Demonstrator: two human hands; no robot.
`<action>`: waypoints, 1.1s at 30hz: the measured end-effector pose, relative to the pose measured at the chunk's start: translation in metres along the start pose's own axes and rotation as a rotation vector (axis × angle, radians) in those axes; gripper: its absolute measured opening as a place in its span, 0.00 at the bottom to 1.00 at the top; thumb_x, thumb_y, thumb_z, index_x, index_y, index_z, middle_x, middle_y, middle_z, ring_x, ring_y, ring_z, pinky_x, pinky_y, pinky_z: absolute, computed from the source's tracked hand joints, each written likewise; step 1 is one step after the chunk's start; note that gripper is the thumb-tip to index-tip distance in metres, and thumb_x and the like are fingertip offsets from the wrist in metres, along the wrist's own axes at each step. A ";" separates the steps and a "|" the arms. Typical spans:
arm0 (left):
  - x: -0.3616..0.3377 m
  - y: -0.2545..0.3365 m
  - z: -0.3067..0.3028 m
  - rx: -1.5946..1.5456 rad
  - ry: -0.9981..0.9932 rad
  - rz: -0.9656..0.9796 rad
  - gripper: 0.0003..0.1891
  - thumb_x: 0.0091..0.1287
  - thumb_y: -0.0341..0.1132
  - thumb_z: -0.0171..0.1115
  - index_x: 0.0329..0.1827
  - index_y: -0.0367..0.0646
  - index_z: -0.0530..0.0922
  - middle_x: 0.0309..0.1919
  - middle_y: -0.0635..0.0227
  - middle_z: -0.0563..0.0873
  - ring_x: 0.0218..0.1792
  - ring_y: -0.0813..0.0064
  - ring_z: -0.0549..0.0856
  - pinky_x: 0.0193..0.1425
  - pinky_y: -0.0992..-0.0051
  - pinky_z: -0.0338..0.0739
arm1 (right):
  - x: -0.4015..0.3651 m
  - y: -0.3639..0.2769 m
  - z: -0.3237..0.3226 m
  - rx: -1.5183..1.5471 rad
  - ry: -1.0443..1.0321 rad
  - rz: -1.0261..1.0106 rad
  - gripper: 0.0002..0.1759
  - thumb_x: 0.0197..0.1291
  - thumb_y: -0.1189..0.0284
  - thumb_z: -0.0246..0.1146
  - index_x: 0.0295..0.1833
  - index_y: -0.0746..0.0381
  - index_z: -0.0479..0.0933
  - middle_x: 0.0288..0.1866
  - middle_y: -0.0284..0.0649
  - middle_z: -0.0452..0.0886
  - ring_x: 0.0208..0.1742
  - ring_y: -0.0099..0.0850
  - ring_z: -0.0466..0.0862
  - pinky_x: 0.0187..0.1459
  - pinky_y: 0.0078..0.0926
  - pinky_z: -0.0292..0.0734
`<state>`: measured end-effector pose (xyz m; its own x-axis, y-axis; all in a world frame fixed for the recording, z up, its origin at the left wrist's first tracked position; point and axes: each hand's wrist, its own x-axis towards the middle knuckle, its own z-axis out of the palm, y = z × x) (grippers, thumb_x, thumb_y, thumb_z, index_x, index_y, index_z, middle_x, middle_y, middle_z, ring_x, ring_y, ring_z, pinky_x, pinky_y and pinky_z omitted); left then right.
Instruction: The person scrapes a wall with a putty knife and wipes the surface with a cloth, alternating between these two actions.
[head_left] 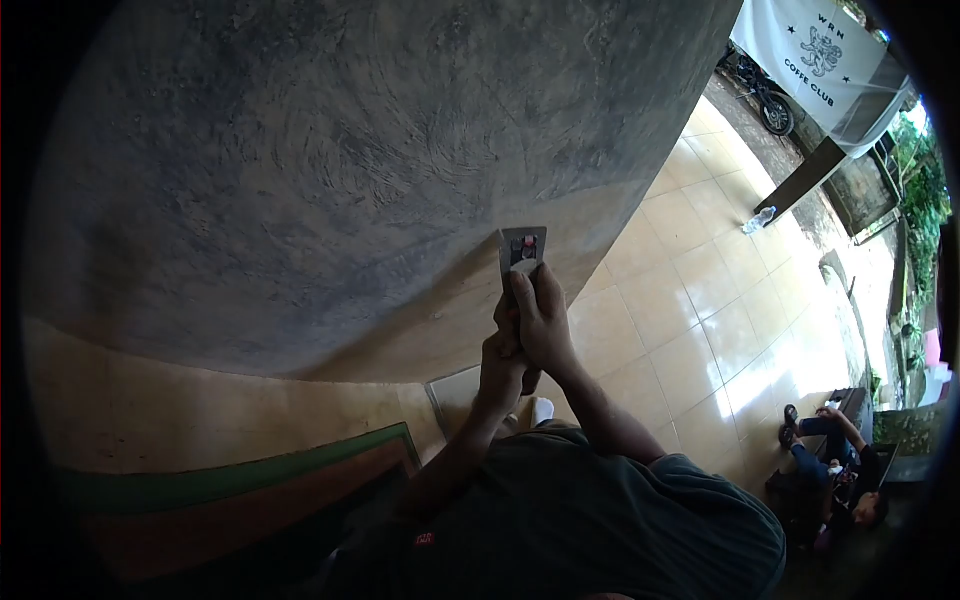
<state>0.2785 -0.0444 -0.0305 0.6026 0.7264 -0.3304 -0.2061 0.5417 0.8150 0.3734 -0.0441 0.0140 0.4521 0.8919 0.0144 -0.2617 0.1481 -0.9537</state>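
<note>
A scraper (522, 244) with a flat metal blade and a label on it points up and away from me, its blade right at the wall (330, 180). My right hand (544, 325) is closed around it near the blade, the thumb lying along it. Just below, my left hand (500, 365) wraps the handle, pressed against the right hand. Most of the handle is hidden by the fingers. Rough grey coating with swirling marks covers the wall above the blade; a smoother beige band shows beside and below it.
Shiny beige floor tiles (690, 290) stretch to the right of the wall. A plastic bottle (760, 220) lies by a dark post (808, 180) under a white banner (815, 65). One person (835, 470) sits at the lower right. A green-edged panel (250, 478) is at the lower left.
</note>
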 end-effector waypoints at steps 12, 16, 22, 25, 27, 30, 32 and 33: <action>0.013 0.004 0.013 -0.002 -0.035 0.103 0.05 0.56 0.21 0.55 0.28 0.41 0.70 0.15 0.77 0.70 0.11 0.87 0.68 0.13 0.83 0.56 | 0.015 -0.010 -0.010 0.040 -0.053 -0.112 0.09 0.71 0.69 0.49 0.38 0.63 0.64 0.17 0.33 0.68 0.11 0.17 0.65 0.10 0.17 0.59; 0.002 -0.012 0.017 0.004 0.138 0.090 0.04 0.57 0.22 0.56 0.28 0.41 0.72 0.14 0.77 0.70 0.10 0.87 0.67 0.12 0.82 0.53 | 0.003 0.010 -0.010 0.016 -0.022 -0.072 0.10 0.71 0.68 0.49 0.37 0.63 0.63 0.17 0.33 0.68 0.11 0.17 0.66 0.11 0.17 0.59; 0.012 -0.012 0.015 -0.043 0.055 0.119 0.04 0.58 0.22 0.54 0.28 0.41 0.72 0.14 0.76 0.70 0.10 0.87 0.66 0.11 0.82 0.54 | 0.011 -0.007 -0.016 0.086 -0.136 0.016 0.10 0.71 0.69 0.49 0.37 0.63 0.63 0.17 0.34 0.68 0.11 0.17 0.66 0.11 0.17 0.59; 0.008 -0.014 0.023 -0.053 0.142 0.087 0.05 0.58 0.22 0.54 0.28 0.42 0.71 0.13 0.77 0.69 0.09 0.86 0.66 0.11 0.82 0.53 | 0.010 0.011 -0.017 0.024 -0.118 -0.047 0.11 0.71 0.68 0.49 0.37 0.63 0.63 0.17 0.34 0.69 0.11 0.17 0.66 0.11 0.17 0.60; 0.010 -0.016 0.021 -0.063 0.136 0.072 0.04 0.59 0.24 0.53 0.34 0.44 0.72 0.13 0.77 0.67 0.07 0.86 0.64 0.08 0.82 0.50 | 0.014 0.009 -0.018 -0.017 -0.094 -0.106 0.11 0.71 0.68 0.49 0.37 0.63 0.63 0.17 0.34 0.69 0.11 0.17 0.66 0.11 0.17 0.60; 0.023 -0.018 0.015 -0.075 0.031 0.126 0.05 0.59 0.24 0.53 0.36 0.44 0.73 0.12 0.77 0.67 0.06 0.86 0.64 0.08 0.82 0.51 | 0.016 -0.003 -0.019 0.018 -0.155 -0.036 0.10 0.71 0.68 0.49 0.37 0.63 0.63 0.17 0.34 0.69 0.10 0.17 0.66 0.11 0.17 0.59; 0.020 -0.024 0.015 -0.035 0.065 0.142 0.04 0.59 0.24 0.53 0.35 0.44 0.73 0.12 0.77 0.67 0.06 0.86 0.63 0.08 0.82 0.50 | 0.018 0.000 -0.020 0.058 -0.146 -0.008 0.10 0.71 0.68 0.48 0.38 0.63 0.63 0.16 0.34 0.69 0.11 0.17 0.66 0.11 0.17 0.59; 0.017 -0.027 0.015 0.004 0.094 0.159 0.04 0.59 0.25 0.53 0.33 0.44 0.73 0.12 0.77 0.67 0.06 0.87 0.63 0.08 0.82 0.50 | 0.015 0.006 -0.022 0.060 -0.144 -0.009 0.10 0.71 0.68 0.48 0.38 0.63 0.63 0.16 0.34 0.69 0.11 0.17 0.66 0.11 0.17 0.59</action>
<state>0.3063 -0.0532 -0.0510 0.4883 0.8389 -0.2405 -0.2896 0.4157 0.8622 0.3976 -0.0392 0.0022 0.3290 0.9418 0.0695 -0.3111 0.1776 -0.9336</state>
